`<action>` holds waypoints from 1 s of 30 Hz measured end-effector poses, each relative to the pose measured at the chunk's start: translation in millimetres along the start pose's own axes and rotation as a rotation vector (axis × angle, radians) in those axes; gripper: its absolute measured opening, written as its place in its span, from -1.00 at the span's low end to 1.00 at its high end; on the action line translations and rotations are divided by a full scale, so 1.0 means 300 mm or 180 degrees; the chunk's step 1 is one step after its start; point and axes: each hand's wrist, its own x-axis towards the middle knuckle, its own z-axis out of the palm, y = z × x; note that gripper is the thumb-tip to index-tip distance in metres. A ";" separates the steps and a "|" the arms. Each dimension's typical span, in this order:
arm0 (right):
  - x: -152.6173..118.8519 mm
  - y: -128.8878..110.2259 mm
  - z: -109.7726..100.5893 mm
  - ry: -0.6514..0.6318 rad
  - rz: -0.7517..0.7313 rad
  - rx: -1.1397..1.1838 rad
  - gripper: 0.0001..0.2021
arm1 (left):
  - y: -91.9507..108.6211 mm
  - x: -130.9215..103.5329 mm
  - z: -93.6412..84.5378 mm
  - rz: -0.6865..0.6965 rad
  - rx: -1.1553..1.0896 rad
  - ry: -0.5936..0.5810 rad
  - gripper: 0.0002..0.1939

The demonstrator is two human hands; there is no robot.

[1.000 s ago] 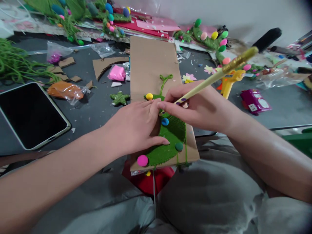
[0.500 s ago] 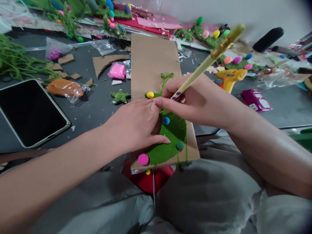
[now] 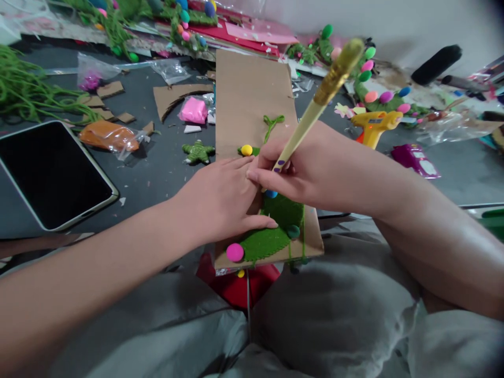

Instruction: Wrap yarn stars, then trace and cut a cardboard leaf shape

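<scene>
My left hand (image 3: 222, 202) lies flat over a green felt tree shape (image 3: 268, 242), thumb stretched across it. Coloured balls edge the felt: a yellow ball (image 3: 247, 150), a pink ball (image 3: 235, 252) and a dark green ball (image 3: 293, 231). A blue ball (image 3: 271, 193) sits close under my right fingers. Pinched in my right hand (image 3: 295, 165) is a pale yellow pencil (image 3: 305, 128) with a gold band at its upper end; its lower tip is mostly hidden between my hands. Beneath the felt is a cardboard sheet (image 3: 252, 84), reaching over the table's front edge.
A tablet-like device (image 3: 55, 178), an orange packet (image 3: 108, 135) and a green yarn star (image 3: 198, 151) lie to the left. On the right are a yellow glue gun (image 3: 376, 125) and a purple packet (image 3: 415, 160). Green yarn (image 3: 31, 89) heaps at far left.
The pencil stands more upright, its upper end shifted left. My right hand has moved slightly toward me, nearer the blue ball. My left hand stays on the felt.
</scene>
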 end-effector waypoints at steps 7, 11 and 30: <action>-0.004 -0.003 -0.003 -0.0015 -0.0071 -0.0405 -0.74 | 0.003 0.005 0.000 -0.0056 0.0024 -0.0009 -0.18; -0.004 -0.012 -0.005 -0.0001 0.0083 -0.0466 -0.73 | 0.002 0.007 -0.001 -0.0110 0.0078 -0.0066 -0.17; -0.026 0.003 0.048 0.0072 0.0218 -0.0500 -0.68 | 0.002 -0.014 0.021 -0.0018 -0.0045 0.0057 -0.16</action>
